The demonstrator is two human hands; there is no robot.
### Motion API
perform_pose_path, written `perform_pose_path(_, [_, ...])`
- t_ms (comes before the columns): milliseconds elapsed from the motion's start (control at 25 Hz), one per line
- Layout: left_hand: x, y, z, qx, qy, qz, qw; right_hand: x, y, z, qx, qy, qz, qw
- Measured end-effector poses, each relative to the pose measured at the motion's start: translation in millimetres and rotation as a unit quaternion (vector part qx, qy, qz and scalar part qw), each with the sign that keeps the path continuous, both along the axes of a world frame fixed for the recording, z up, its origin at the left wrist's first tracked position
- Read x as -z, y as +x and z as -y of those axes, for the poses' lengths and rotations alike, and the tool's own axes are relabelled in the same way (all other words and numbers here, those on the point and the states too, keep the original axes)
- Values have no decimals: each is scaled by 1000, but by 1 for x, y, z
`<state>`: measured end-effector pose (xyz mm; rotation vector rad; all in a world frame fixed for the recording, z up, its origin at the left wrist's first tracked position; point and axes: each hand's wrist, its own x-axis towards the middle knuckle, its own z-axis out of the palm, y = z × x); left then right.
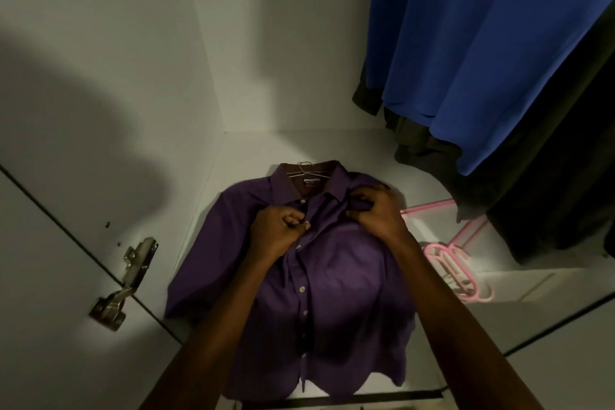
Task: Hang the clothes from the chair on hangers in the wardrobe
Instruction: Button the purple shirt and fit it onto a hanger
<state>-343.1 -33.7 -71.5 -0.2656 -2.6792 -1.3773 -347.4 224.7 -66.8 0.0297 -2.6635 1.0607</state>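
**Purple shirt laid on the wardrobe floor, both hands at the placket**

Purple woven cloth identifies the task item: a long-sleeved button-front shirt (319, 263) lying flat, front up, on the white wardrobe floor (259, 150), collar toward the back wall. A thin silver wire hanger (307, 171) sits inside the collar, its hook showing above the neck label.

The left hand (278, 231) is curled, pinching the shirt's front edge just below the collar. The right hand (374, 211) is curled as well, gripping a fold of cloth on the opposite side of the opening. Lower buttons appear fastened.

Beside the shirt, to the right, pink plastic hangers (456, 263) lie on the same floor. Above them hang a blue garment (466, 43) and a dark garment (549, 176). A metal door hinge (124, 283) is fixed to the white panel at the left.
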Motion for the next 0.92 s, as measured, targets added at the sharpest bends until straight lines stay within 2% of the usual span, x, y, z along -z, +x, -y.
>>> perform_pose_path(120, [-6,0,4,16,41,26,999,-18,-1,-2,-65,-29,-7,997])
perform_pose_path(200, [-13,-7,0,-34,60,43,997,-24,-2,3,-84,-12,-17,996])
perform_pose_path(360, [-19,-18,-19,-186,-22,49,981,-11,-13,23,-48,143,-89,985])
perform_pose_path(400, [-20,-18,-25,-213,-20,54,975,-8,-17,31,-46,150,-96,983])
perform_pose_path(480, [-19,-21,-33,-253,5,60,965,-11,-24,50,-57,113,-89,988])
perform_pose_path(560, [-18,-26,-34,-267,51,60,961,-15,-25,70,-39,36,-65,996])
perform_pose_path(640, [-18,-30,-36,-268,83,56,958,-22,-28,86,42,-83,-6,996])
perform_pose_path(720, [-19,-32,-40,-261,104,37,959,-19,-36,94,146,-172,68,972])
perform_pose_path(800, [-18,-35,-42,-261,127,25,957,-16,-42,101,211,-186,95,955])
perform_pose_path(920, [-14,-44,-44,-273,152,27,950,-14,-44,110,231,-227,82,942])
